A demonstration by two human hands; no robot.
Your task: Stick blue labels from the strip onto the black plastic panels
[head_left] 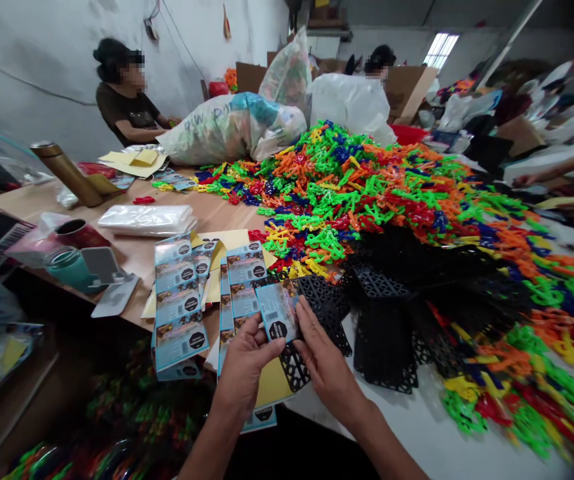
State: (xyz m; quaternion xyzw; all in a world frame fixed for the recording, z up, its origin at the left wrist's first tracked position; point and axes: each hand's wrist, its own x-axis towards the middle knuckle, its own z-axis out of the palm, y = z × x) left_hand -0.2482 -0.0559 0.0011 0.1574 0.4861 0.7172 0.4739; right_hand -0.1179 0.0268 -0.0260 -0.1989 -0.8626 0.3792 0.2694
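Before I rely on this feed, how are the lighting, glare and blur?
Head view: colourful plastic pieces smear and stretch toward the lower right corner; the window looks washed out; clear bags catch pale glare; the space below the wooden table is dark; the card in the left hand is clearer, but its fine print is unreadable.

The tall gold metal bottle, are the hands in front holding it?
No, it stands on the wooden table; the left hand and right hand touch a blue printed card.

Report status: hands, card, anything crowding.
Left hand holding printed card, right hand at its edge. Black lattice sheets close by. Plastic heap beyond.
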